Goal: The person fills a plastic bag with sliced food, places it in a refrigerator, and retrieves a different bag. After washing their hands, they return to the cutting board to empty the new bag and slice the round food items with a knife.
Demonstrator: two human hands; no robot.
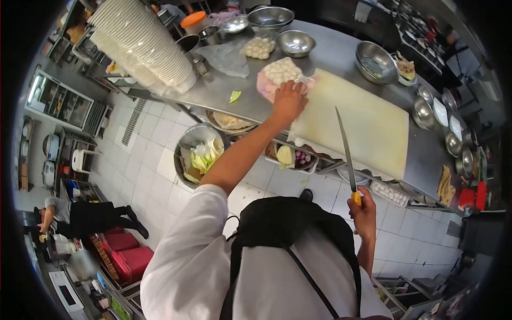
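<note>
My right hand (364, 213) is wrapped round the yellow handle of a long kitchen knife (346, 149), its blade pointing up and away beside the front of the cutting board (357, 120). On the steel table, left of the board, lies a clear and pink plastic bag (266, 85) of pale round pieces whose kind I cannot make out. My left hand (289, 101) is on the right end of this bag, fingers curled over its gathered plastic. Behind it sits a second bag (259, 48) of similar pale pieces.
Steel bowls (296, 44) stand along the table's back, with another large bowl (376, 61) farther right. A tall stack of pale containers (141, 45) leans at the left. Below the table edge is a bin (184, 170) with leafy scraps. Another person (88, 218) is at far left.
</note>
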